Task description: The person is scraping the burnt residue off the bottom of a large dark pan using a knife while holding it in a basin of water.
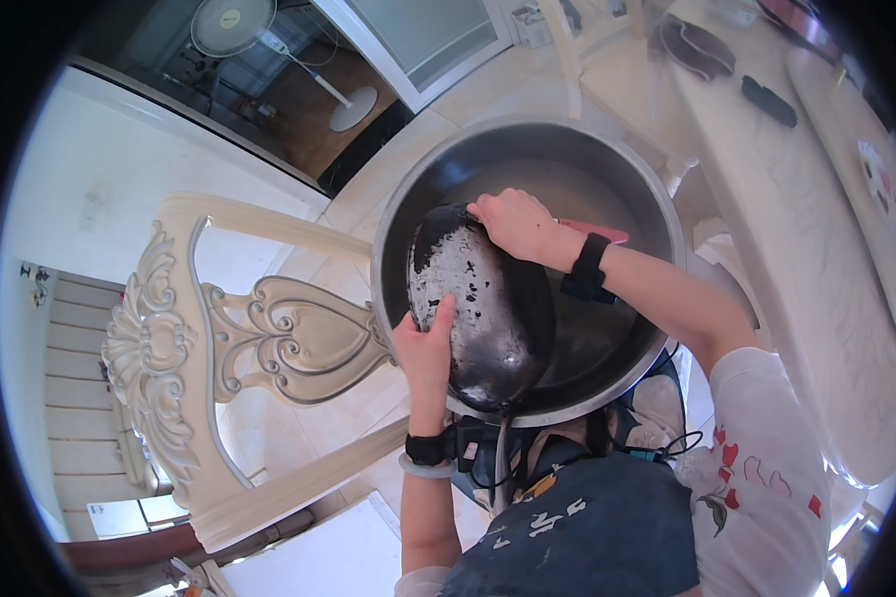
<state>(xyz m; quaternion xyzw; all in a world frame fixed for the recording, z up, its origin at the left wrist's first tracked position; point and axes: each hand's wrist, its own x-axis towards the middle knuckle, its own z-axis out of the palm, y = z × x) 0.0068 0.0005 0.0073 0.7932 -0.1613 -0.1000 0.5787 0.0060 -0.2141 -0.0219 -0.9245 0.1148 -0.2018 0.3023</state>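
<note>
A blackened metal pan (pixel 467 298), with bare silvery patches on its underside, is tilted over a large round metal basin (pixel 661 201). My left hand (pixel 427 339) grips the pan's near left rim, its thumb lying on the underside. At the far end of the pan my right hand (pixel 514 220) is closed with its fingers at the rim; whether it also holds a small scraper or pad is hidden. The pan's handle (pixel 502 463) points down towards my apron. Behind my right wrist, inside the basin, shows a red flat object (pixel 593 230). Shallow cloudy water seems to cover the basin's bottom.
A carved cream chair (pixel 224 358) stands against the basin's left side. Along the right runs a pale marble-look table (pixel 776 224) bearing a dark case (pixel 769 101) and a dark curved item (pixel 694 48). A white standing fan (pixel 352 108) is beyond the doorway.
</note>
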